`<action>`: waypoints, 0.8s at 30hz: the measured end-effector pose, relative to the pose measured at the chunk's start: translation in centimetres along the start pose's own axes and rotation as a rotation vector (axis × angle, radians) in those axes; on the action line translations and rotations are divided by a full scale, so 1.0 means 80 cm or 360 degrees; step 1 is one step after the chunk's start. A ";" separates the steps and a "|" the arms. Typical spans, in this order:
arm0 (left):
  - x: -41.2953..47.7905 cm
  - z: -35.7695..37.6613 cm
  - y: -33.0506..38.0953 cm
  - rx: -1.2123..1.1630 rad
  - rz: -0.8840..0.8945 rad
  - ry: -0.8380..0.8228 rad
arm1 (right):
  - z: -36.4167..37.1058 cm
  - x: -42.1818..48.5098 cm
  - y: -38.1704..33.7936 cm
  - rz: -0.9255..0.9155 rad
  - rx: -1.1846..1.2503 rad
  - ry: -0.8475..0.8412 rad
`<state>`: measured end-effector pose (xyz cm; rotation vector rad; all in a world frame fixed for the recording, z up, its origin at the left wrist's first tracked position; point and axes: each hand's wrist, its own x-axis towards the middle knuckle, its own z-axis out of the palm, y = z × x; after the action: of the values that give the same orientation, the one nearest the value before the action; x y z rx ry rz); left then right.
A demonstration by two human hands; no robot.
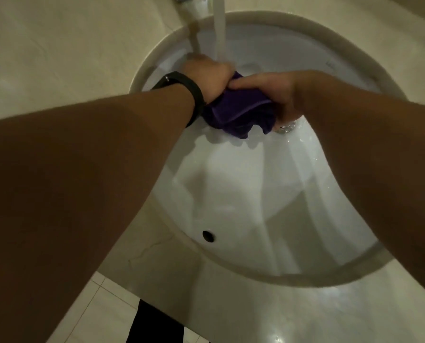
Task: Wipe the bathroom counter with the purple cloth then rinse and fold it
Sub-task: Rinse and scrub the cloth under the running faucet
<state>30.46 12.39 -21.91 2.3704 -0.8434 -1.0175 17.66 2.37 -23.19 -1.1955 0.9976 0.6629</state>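
- Your left grip [206,75] is curled tight round one end of the purple cloth [236,115], knuckles up. The water stream [220,33] lands right at its edge, so the flow goes straight onto the fabric you are squeezing.
- Your right grip [268,92] is wrapped round the other end, with a finger or thumb lying across the top of the bundle. The two grips meet over the cloth, which reads to me as a wringing or scrubbing hold.
- The cloth is bunched, not spread. Its loose folds hang below both grips, low in the sink basin [243,189] and just beside the drain [284,128], which is partly hidden. Run-off should go straight down and not onto the tabletop [58,45].
- You are working in the far half of the bowl, on the tap side, which should keep the splash inside the rim — sensible, I'd say.
- The black wristband [181,87] on your left wrist sits touching or just beside the wet cloth, so it may well get soaked.
- The overflow hole [208,236] on the near wall is well apart from the action.
- My read is that you are in the rinse and the fold is not yet begun.
- Next comes a firm squeeze over the bowl, then a flat spot for folding — a dripping cloth would only wet the tabletop you are meant to leave clean.
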 end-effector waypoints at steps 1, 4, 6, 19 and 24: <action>0.002 0.005 -0.004 0.0090 0.0040 0.0060 | 0.005 0.001 0.002 -0.0020 0.0033 0.0110; 0.004 0.020 -0.009 0.0404 0.0070 0.0288 | 0.030 0.025 0.000 -0.0355 -0.0038 0.0896; 0.007 0.029 -0.011 0.0433 0.0064 0.0411 | 0.060 0.039 0.000 -0.0716 0.0009 0.1422; -0.013 0.061 -0.030 0.0552 0.0185 0.0637 | 0.095 0.084 0.026 -0.0761 -0.0111 0.1675; -0.002 0.067 -0.042 0.0688 0.0215 0.0675 | 0.091 0.086 0.024 -0.0685 -0.0292 0.1707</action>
<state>27.53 14.16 -27.23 2.6894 -1.1163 -0.2709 21.06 9.36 -29.79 -1.9144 1.4833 -0.3108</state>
